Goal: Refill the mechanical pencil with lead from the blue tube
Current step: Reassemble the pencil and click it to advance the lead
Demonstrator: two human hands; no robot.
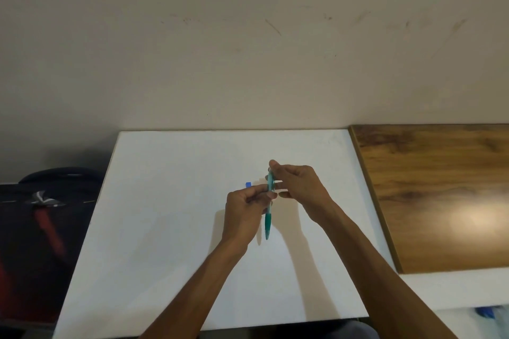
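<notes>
Above the white table (170, 228), both hands' fingers (260, 190) pinch the mechanical pencil (268, 217).

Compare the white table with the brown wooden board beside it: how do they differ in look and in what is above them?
The white table is plain matte white; the wooden board is brown, grained and shows a glare patch. Both hands, left hand and right hand, hold the green mechanical pencil over the table; nothing is held over the board. Both are flat surfaces against the wall.
</notes>
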